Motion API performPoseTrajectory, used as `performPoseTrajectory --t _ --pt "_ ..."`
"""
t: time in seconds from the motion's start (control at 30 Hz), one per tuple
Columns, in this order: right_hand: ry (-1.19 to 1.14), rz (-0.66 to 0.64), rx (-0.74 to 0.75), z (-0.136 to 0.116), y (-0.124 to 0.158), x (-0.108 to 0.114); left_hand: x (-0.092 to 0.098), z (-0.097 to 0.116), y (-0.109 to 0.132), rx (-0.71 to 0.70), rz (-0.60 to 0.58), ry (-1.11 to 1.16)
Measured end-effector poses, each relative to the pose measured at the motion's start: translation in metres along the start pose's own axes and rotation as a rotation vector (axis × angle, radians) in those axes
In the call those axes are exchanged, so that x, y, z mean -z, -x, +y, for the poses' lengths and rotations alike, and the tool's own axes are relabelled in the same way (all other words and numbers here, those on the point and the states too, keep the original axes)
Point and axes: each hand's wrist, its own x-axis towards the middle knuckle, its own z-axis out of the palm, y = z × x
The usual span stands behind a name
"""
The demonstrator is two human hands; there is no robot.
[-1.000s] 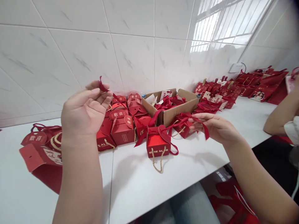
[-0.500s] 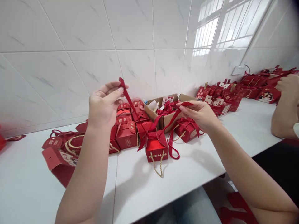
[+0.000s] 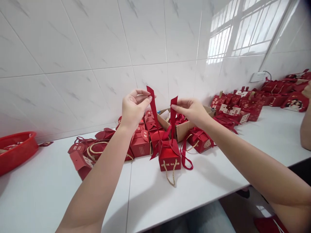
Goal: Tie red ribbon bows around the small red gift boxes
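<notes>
A small red box [image 3: 169,158] with gold lettering and a gold rope handle stands on the white table. A red ribbon [image 3: 154,111] rises from its top in two strands. My left hand [image 3: 136,108] pinches the left strand near its end, above and left of the box. Pinched in my right hand [image 3: 188,110] is the right strand's end, above and right of the box. Both strands are held up nearly vertical. Loose ribbon [image 3: 186,158] curls on the table beside the box.
Behind stand more red boxes [image 3: 141,142] and a cardboard carton [image 3: 182,129] of ribbons. Another red box [image 3: 199,139] is at the right. A red basin [image 3: 18,155] sits far left. Finished-looking red bags [image 3: 251,105] line the wall; a person's arm [image 3: 305,126] shows at the right edge.
My two hands have come closer together, and my right hand now holds its strand upright by the end. The view has shifted left, bringing the red basin into sight.
</notes>
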Motion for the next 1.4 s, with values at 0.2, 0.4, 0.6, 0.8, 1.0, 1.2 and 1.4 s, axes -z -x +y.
performPoseTrajectory --t 0.2,0.4,0.6,0.8,1.0,1.2,1.4 --pt "0.033 0.024 -0.017 -0.009 -0.007 -0.004 -0.002 -0.007 -0.003 -0.036 -0.013 -0.017" --pt "-0.006 -0.013 -0.055 -0.016 -0.008 -0.005 -0.002 -0.009 -0.004 -0.044 -0.025 -0.003" --pt "-0.136 -0.057 -0.084 -0.012 -0.012 -0.009 -0.004 -0.011 -0.004 -0.017 -0.042 0.075" --pt "-0.134 -0.035 -0.080 -0.010 -0.011 -0.008 -0.007 -0.010 0.000 0.054 -0.023 0.094" --pt "-0.097 0.011 -0.088 -0.017 -0.006 -0.002 -0.009 -0.010 0.006 0.093 -0.059 0.120" --pt "-0.108 0.022 -0.072 -0.021 -0.005 0.001 -0.011 -0.012 0.007 0.076 -0.086 0.134" --pt "-0.111 -0.005 -0.049 -0.015 -0.009 -0.003 -0.013 -0.009 0.006 0.072 -0.011 0.054"
